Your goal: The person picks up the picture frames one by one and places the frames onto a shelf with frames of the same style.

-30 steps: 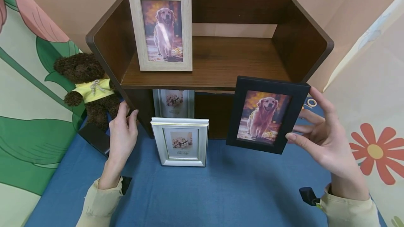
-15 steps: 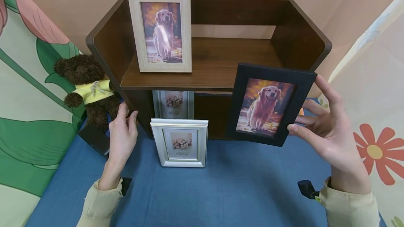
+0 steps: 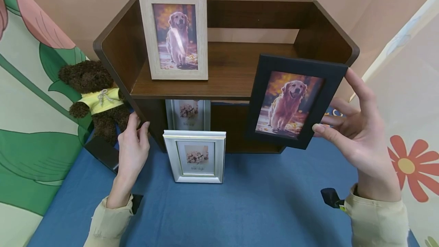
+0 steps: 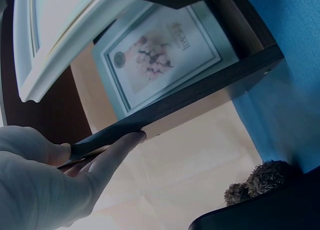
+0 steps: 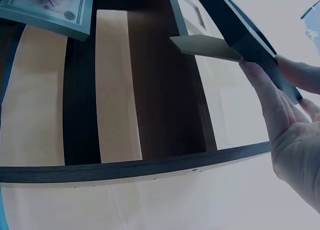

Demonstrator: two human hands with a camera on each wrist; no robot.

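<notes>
My right hand (image 3: 363,136) grips a black photo frame (image 3: 291,102) by its right edge, thumb in front, the other fingers at the edge and behind. The frame, with a dog picture, hangs tilted in the air before the right half of a dark brown two-level shelf (image 3: 236,68). In the right wrist view its back support (image 5: 207,46) sticks out. My left hand (image 3: 133,144) pinches the front edge of the shelf's left side panel (image 4: 175,103). A whitewashed photo frame (image 3: 145,33) with the same dog picture stands on the upper level, at the left.
A silver photo frame (image 3: 219,159) stands on the blue cloth (image 3: 240,209) before the shelf. Another silver-grey frame (image 3: 207,115) is inside the lower level, partly hidden. A brown teddy bear (image 3: 90,77) in a yellow top and a black object (image 3: 101,153) lie left of the shelf.
My right hand has raised the black frame from below the upper board's front edge to partly above it, shifting slightly right. My left hand stays on the side panel.
</notes>
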